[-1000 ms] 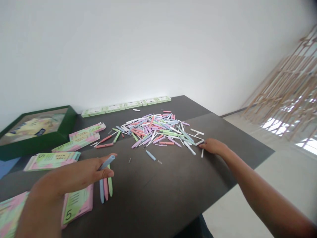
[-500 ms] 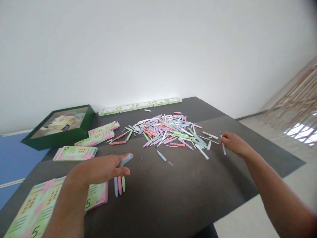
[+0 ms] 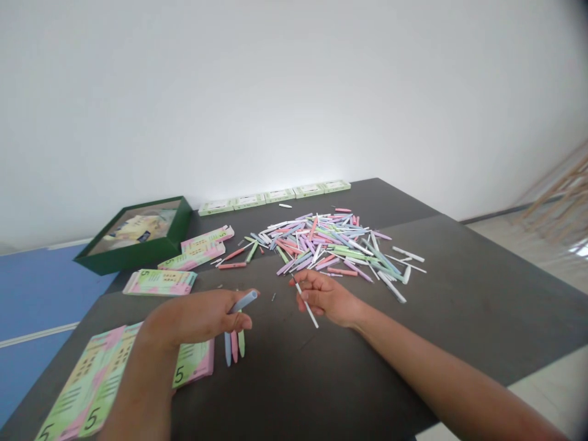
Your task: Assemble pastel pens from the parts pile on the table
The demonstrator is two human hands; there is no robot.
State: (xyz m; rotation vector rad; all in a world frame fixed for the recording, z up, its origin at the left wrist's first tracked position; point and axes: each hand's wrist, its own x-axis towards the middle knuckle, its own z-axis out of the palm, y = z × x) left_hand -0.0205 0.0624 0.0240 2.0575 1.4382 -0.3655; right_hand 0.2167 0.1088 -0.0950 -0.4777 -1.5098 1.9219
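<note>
My left hand (image 3: pixel 215 315) is closed around a light blue pen barrel (image 3: pixel 244 301), whose hollow end points up and to the right. Just under that hand lie blue, pink (image 3: pixel 234 346) and green pen barrels, side by side on the dark table. Between the fingertips of my right hand (image 3: pixel 328 298) is a thin white pen refill (image 3: pixel 307 306), slanting with its dark tip up and left. The two hands are a short way apart, in front of a big heap of pastel pen parts (image 3: pixel 316 242).
Printed pink and green packs (image 3: pixel 98 373) lie at the left, with more packs (image 3: pixel 160 282) behind. A green open box (image 3: pixel 133 236) holding plastic bags stands at the back left. Several flat boxes (image 3: pixel 248 201) line the wall. Loose white pieces (image 3: pixel 408 253) lie right of the heap.
My right hand has come leftward from beyond the heap's right side, bringing the white refill close to my left hand. My left hand keeps its grip on the blue barrel. The view has shifted slightly.
</note>
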